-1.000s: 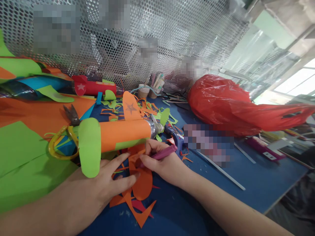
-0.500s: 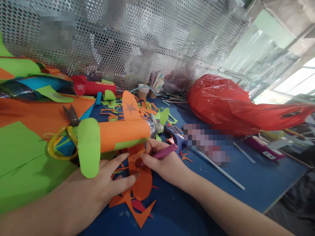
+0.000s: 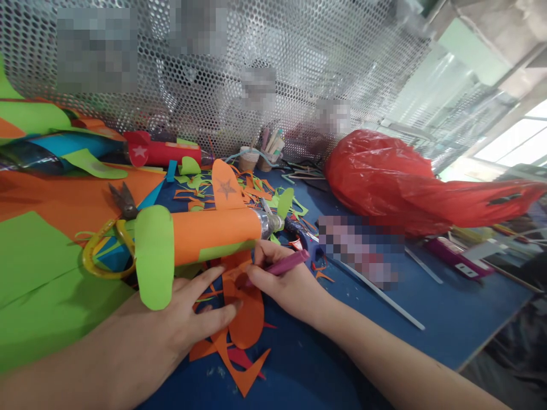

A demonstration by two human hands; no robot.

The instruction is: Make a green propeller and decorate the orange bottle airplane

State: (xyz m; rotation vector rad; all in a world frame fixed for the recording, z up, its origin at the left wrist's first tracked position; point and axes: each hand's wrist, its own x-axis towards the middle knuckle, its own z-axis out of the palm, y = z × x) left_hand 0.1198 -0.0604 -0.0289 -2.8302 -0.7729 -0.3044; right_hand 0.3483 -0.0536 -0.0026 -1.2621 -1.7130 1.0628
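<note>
A model plane made from a plastic bottle wrapped in orange paper (image 3: 216,225) lies across the middle. A green paper tail piece (image 3: 154,256) stands at its left end, and a star is drawn on its far orange wing (image 3: 226,185). My right hand (image 3: 277,279) grips a purple marker (image 3: 287,263), its tip low against the near orange wing (image 3: 247,327); the tip itself is hidden by fingers. Thumb and index finger of my left hand (image 3: 183,310) are spread flat on that wing's left side, steadying it. Left of the plane lie yellow-handled scissors (image 3: 106,250).
Orange and green scraps (image 3: 196,191) litter the blue table (image 3: 453,319). A red plastic bag (image 3: 380,176) fills the back right, against a perforated metal screen (image 3: 290,68). Green sheets (image 3: 47,285) lie left. A white strip (image 3: 380,293) and two cups of pens (image 3: 271,154) are farther off.
The purple marker and my right hand have shifted very slightly. My left hand and the plane stay where they were.
</note>
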